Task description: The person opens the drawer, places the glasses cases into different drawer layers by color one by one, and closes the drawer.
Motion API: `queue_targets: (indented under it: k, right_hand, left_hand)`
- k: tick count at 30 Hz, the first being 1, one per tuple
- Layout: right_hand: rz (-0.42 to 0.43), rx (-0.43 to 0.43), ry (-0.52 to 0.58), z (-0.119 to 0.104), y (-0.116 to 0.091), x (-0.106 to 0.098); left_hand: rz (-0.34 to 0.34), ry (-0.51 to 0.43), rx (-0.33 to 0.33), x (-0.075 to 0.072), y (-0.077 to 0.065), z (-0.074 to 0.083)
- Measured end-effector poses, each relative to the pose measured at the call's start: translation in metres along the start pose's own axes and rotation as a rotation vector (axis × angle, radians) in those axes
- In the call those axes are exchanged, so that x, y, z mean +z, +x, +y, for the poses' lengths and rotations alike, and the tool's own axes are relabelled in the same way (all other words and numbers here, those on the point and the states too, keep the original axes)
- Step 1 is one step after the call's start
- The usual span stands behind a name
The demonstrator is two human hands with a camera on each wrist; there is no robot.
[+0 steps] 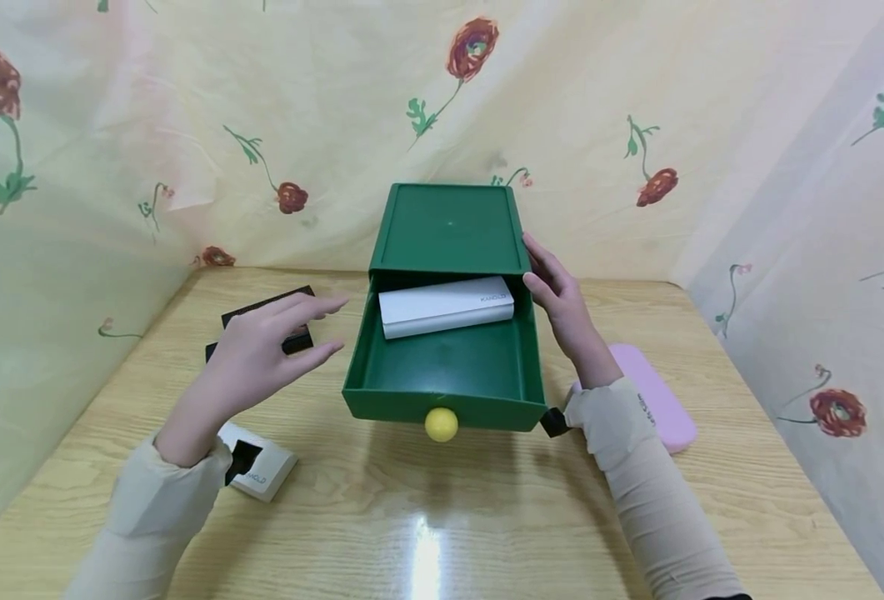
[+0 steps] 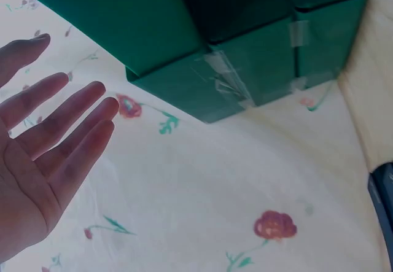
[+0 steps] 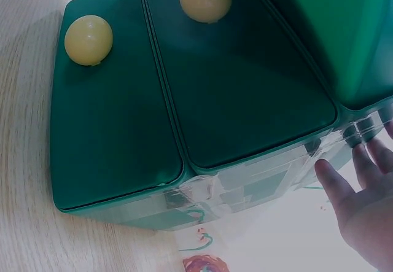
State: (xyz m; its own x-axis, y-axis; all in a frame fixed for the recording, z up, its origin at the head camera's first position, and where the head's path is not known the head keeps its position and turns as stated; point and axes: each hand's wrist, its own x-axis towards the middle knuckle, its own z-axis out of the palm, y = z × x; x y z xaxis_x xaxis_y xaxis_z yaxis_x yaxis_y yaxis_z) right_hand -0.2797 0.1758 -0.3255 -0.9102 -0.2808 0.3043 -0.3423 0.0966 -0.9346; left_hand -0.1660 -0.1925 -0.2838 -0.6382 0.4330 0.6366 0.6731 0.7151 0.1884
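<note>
A green drawer cabinet (image 1: 449, 229) stands against the back, its top drawer (image 1: 449, 371) pulled out and showing a yellow round knob (image 1: 442, 424). Inside, toward the rear, lies a long white case (image 1: 449, 308) with dark lettering. My left hand (image 1: 265, 350) hovers left of the drawer, fingers extended and nothing in them; the left wrist view shows its palm and spread fingers (image 2: 70, 124). Along the cabinet's right side rests my right hand (image 1: 571, 317), fingers fairly straight. In the right wrist view its fingertips are at the taped side wall, beside two closed drawers (image 3: 245, 81) with yellow knobs.
Black boxes (image 1: 299, 340) sit behind my left hand, partly hidden by it. A white box (image 1: 272, 479) with lettering lies by my left wrist. On the right, a pink case (image 1: 647, 392) is partly covered by my sleeve. Flowered cloth (image 1: 322, 108) hangs around the wooden table (image 1: 352, 517).
</note>
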Motion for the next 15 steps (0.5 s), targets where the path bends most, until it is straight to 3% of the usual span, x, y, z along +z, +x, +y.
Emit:
queue_targets:
  k: [15]
  right_hand:
    - [0.002,-0.01,-0.021,-0.001,-0.001,0.001]
  left_hand:
    - [-0.007,0.116,-0.077,-0.003,-0.06,-0.027]
